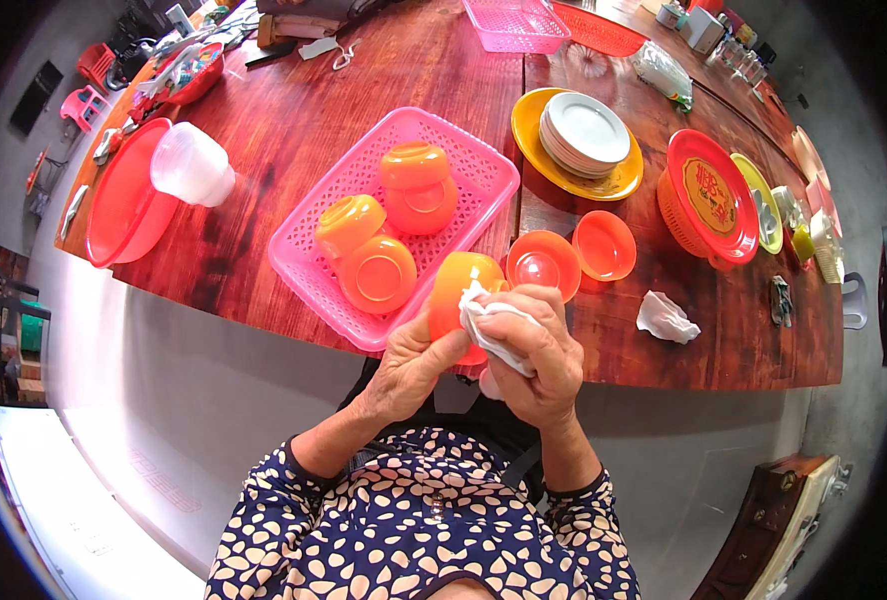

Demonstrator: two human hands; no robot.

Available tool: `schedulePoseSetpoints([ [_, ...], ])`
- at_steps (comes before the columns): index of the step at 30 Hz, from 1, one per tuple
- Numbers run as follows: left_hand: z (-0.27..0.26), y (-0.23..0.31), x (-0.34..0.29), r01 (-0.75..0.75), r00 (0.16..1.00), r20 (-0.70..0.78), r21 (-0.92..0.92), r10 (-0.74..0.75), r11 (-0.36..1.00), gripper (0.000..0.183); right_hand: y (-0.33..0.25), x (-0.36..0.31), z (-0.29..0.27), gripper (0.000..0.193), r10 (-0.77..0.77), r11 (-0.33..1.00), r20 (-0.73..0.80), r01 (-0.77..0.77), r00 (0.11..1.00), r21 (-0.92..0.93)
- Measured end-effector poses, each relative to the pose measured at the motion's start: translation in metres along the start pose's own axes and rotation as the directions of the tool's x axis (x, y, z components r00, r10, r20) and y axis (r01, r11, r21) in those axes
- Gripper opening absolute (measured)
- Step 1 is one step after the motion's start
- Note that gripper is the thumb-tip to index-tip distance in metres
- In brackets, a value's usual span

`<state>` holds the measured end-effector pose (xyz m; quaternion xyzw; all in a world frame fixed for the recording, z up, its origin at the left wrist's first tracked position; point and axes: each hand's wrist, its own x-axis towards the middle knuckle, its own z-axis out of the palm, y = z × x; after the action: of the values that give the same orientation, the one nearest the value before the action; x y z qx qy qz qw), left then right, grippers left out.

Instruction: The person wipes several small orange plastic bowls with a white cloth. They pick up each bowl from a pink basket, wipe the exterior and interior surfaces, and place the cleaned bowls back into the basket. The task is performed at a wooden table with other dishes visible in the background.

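Head view, and closest in come 2 dark sleeves (304,500) with pale spots. Up from those, the left hand (404,368) has a bowl (456,278) gripped, tilted, thumb against its side! The right hand (544,350) is clenched round a white cloth (499,330), pressing it to that bowl, just beside the near corner of the pink basket (299,245).

To the right on the table (594,345), a crumpled tissue (667,318); nearer the hands, 2 red-orange bowls (605,246) side by side, mouths showing. Inside the basket, 4 orange bowls (377,274) crowd together. Out left, clear cups (192,165) lean over a red basin (124,210). Right again, a red plate (709,190) tops a basket, and past it white plates (589,127) are stacked on a yellow plate (619,185). Farthest, a pink tray (519,35) beside a red tray (599,30)!
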<state>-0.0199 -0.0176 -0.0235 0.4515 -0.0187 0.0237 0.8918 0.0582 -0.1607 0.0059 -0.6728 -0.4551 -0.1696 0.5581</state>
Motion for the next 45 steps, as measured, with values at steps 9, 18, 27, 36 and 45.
schedulePoseSetpoints([
  [9, 0.003, 0.011, -0.003, -0.119, 0.981, 0.193, 0.534, 0.017, 0.837, 0.025, 0.026, 0.022, -0.009, 0.027, 0.112, 0.994, 0.028, -0.112, 0.993, 0.014],
  [18, 0.001, 0.008, -0.007, -0.087, 0.975, 0.216, 0.571, -0.048, 0.816, 0.022, 0.004, 0.015, -0.006, 0.027, -0.080, 0.976, 0.111, 0.101, 0.991, -0.192],
  [27, 0.004, 0.006, -0.003, -0.230, 0.929, 0.370, 0.624, -0.023, 0.747, 0.033, 0.039, 0.004, -0.017, 0.028, 0.308, 0.818, 0.138, -0.336, 0.941, 0.467],
  [36, 0.010, 0.021, -0.005, -0.061, 0.985, 0.170, 0.540, -0.037, 0.839, 0.029, -0.011, 0.008, 0.002, 0.037, -0.252, 0.957, 0.135, 0.268, 0.958, -0.114],
  [45, 0.013, 0.024, -0.003, -0.277, 0.941, 0.328, 0.596, 0.087, 0.753, 0.034, 0.017, -0.003, -0.014, 0.028, 0.391, 0.800, 0.008, -0.344, 0.920, 0.491],
])
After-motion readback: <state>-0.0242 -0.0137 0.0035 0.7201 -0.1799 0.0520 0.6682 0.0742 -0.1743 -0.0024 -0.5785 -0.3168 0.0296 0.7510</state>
